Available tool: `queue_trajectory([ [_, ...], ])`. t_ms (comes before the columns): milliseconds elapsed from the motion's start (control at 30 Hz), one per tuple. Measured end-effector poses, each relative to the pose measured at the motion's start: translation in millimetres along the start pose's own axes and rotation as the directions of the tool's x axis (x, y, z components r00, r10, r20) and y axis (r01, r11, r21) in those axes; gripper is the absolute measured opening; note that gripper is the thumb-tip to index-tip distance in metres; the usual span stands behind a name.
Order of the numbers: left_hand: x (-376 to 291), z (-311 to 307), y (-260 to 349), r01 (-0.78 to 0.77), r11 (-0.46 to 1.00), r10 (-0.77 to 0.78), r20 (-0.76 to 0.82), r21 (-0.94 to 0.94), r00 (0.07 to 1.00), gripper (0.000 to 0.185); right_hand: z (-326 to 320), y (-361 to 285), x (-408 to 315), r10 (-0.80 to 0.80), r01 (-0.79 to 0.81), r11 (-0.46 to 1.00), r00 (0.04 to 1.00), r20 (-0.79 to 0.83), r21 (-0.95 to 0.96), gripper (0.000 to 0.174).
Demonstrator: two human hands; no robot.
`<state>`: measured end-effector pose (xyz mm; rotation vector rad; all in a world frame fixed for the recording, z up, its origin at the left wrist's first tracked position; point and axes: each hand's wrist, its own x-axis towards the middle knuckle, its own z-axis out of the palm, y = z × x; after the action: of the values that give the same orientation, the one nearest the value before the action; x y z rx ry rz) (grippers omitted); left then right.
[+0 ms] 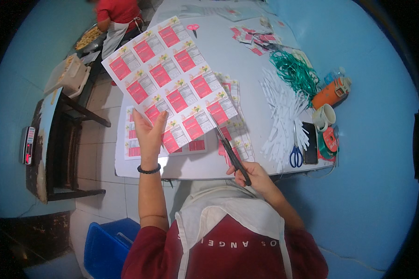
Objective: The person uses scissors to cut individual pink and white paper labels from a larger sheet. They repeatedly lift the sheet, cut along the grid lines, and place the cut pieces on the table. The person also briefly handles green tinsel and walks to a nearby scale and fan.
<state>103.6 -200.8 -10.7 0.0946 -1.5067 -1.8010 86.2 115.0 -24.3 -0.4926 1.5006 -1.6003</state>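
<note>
My left hand (149, 129) grips the lower edge of a white sheet of printed pink labels (179, 99), thumb on top. The sheet is raised at a slant above the table. Black-handled scissors (233, 151) are in my right hand (253, 176), and their blades meet the sheet's lower right edge between two labels. A short slit shows there. Beneath the held sheet lies a stack of similar label sheets (132, 144), partly covered. More cut label strips (242, 134) lie to the right of it, under the scissors.
On the table (223, 45) lie pink-handled scissors (193, 29), loose cut labels (256, 38), green ribbon (295, 71), white strips (282, 111), blue-handled scissors (296, 157), a phone (310, 143), a mug (324, 117) and an orange bottle (330, 93). A blue bin (106, 244) stands lower left; a person (118, 21) stands upper left.
</note>
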Motion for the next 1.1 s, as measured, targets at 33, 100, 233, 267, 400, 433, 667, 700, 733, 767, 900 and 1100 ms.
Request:
queue_trajectory([
  [33,0,1,1,0.001,0.999,0.0,-0.003,0.034,1.0,0.056,1,0,0,-0.004,0.004,1.0,1.0,-0.004,-0.027,0.019],
  [100,-1,3,4,0.004,0.998,-0.004,0.014,0.068,1.0,0.058,3,-2,1,0.003,-0.003,1.0,1.0,0.001,0.026,0.019],
  [233,-2,7,12,0.081,0.997,-0.08,0.069,-0.006,0.994,0.059,12,-6,7,-0.088,0.087,0.99,0.996,0.012,0.108,0.017],
  [267,-2,9,14,0.096,0.993,-0.09,0.098,-0.066,0.991,0.06,11,-8,7,-0.06,0.059,0.991,0.998,0.009,0.118,0.017],
  [400,0,12,16,0.137,0.99,-0.135,0.066,-0.016,0.989,0.063,6,-12,6,-0.02,0.019,0.997,1.0,0.014,0.078,0.018],
  [433,1,12,17,0.123,0.992,-0.123,0.065,0.0,0.99,0.064,6,-12,6,-0.016,0.016,0.998,1.0,0.012,0.057,0.019],
  [667,1,20,24,0.173,0.984,-0.164,0.162,-0.045,0.973,0.069,11,-14,13,-0.067,0.071,0.993,0.997,-0.045,0.094,0.018],
  [700,0,21,24,0.192,0.981,-0.188,0.137,-0.02,0.973,0.069,11,-14,14,-0.059,0.064,0.993,0.997,-0.05,0.1,0.018],
  [733,1,23,25,0.197,0.98,-0.192,0.135,-0.018,0.972,0.069,10,-15,14,-0.052,0.057,0.992,0.997,-0.054,0.108,0.018],
  [767,1,23,25,0.187,0.982,-0.18,0.143,-0.038,0.973,0.069,9,-15,15,-0.048,0.053,0.994,0.997,-0.052,0.096,0.019],
  [900,2,24,28,0.215,0.976,-0.208,0.156,-0.026,0.965,0.068,9,-18,18,-0.063,0.067,0.994,0.997,-0.049,0.085,0.02],
  [1100,1,30,32,0.299,0.953,-0.284,0.2,-0.051,0.938,0.068,12,-20,26,-0.069,0.085,0.98,0.993,-0.097,0.181,0.022],
])
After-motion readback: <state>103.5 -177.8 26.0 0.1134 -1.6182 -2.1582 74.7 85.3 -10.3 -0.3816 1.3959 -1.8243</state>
